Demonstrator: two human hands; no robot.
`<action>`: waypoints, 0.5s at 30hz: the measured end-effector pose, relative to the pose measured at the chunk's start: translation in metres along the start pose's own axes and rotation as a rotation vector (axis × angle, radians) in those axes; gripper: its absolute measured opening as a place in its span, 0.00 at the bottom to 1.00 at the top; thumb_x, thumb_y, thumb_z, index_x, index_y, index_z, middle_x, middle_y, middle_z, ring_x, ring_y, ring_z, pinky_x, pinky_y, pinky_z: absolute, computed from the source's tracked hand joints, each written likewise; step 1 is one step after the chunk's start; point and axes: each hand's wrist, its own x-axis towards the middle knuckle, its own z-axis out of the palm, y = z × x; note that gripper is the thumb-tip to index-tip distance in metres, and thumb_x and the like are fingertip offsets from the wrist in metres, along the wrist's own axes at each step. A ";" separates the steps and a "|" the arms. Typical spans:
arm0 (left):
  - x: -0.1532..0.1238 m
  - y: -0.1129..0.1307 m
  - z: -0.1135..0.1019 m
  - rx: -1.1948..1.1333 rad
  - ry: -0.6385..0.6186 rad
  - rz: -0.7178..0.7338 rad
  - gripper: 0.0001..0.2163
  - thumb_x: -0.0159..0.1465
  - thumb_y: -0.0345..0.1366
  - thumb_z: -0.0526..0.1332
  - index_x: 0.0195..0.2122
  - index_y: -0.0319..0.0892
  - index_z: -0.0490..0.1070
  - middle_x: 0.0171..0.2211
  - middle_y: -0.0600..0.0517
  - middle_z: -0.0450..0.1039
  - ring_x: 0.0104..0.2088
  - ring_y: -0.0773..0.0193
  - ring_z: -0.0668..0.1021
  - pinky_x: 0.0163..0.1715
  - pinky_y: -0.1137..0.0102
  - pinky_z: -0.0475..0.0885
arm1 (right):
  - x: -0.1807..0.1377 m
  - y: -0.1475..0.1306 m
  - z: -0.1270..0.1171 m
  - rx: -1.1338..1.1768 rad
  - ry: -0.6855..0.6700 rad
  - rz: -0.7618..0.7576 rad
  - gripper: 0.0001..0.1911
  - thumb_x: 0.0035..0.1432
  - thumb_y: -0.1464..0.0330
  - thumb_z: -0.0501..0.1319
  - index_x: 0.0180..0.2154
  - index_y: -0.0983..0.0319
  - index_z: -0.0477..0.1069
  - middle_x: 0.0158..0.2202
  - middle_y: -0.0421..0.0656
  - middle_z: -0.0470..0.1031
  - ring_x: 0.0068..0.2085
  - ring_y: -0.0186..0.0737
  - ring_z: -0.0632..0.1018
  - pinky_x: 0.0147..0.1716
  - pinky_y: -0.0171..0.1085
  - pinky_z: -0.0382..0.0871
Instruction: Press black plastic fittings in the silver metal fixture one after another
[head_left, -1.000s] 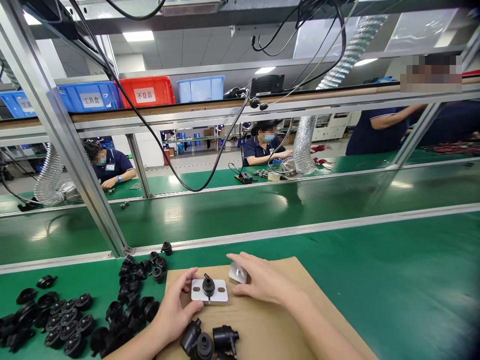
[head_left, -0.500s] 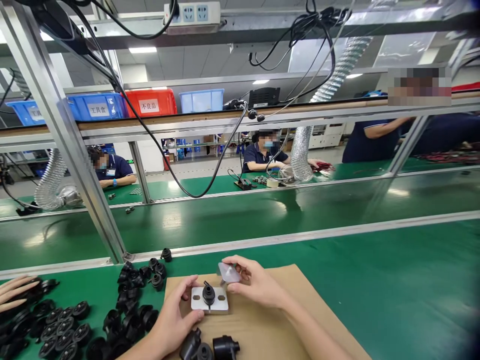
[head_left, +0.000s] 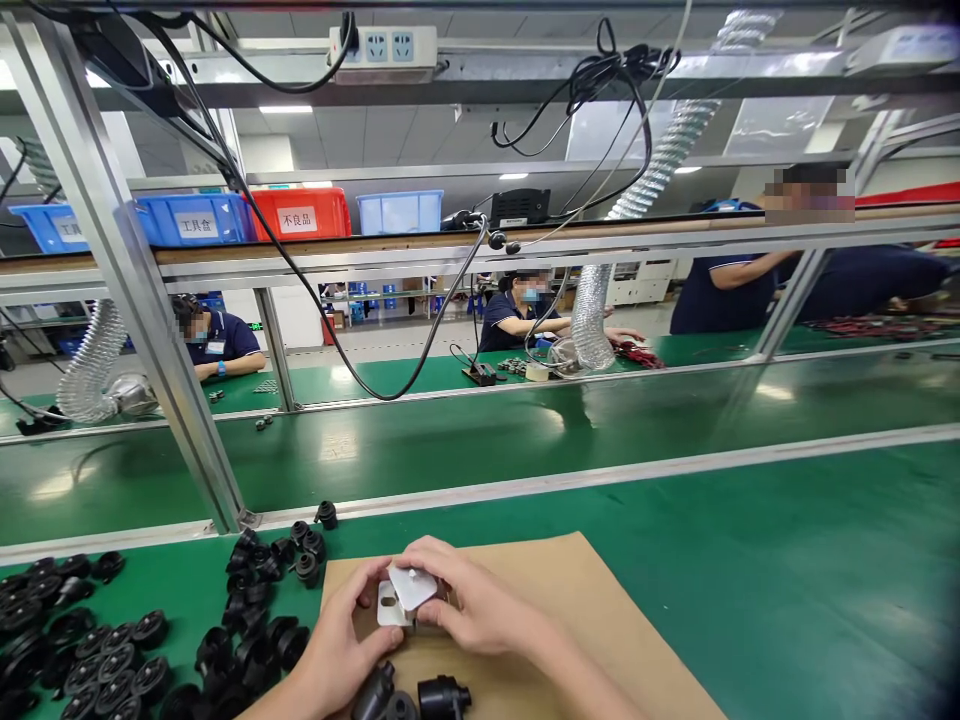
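Left hand point(head_left: 341, 640) pins the flat silver metal base plate point(head_left: 388, 607) on the brown cardboard sheet point(head_left: 570, 620), right hand point(head_left: 469, 605) pinching the small pale square cap point(head_left: 412, 587) above it — stiff, light, slick-looking pieces, probably best gripped by their edges.

Two hands point(head_left: 420, 625), two metal plates point(head_left: 401, 598), three co-workers point(head_left: 217, 340)

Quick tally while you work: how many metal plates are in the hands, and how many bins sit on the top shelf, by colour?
Metal plates: 2, the base plate at the left hand and the small plate in the right hand
Blue bins: 2
Red bin: 1
Pale blue bin: 1
Total: 6
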 end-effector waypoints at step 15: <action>0.006 -0.032 -0.002 0.055 0.033 0.066 0.34 0.61 0.44 0.74 0.68 0.49 0.69 0.63 0.43 0.76 0.53 0.47 0.79 0.57 0.57 0.74 | 0.002 0.002 0.002 -0.297 0.070 0.070 0.46 0.49 0.59 0.77 0.67 0.54 0.66 0.60 0.49 0.73 0.60 0.57 0.73 0.62 0.51 0.67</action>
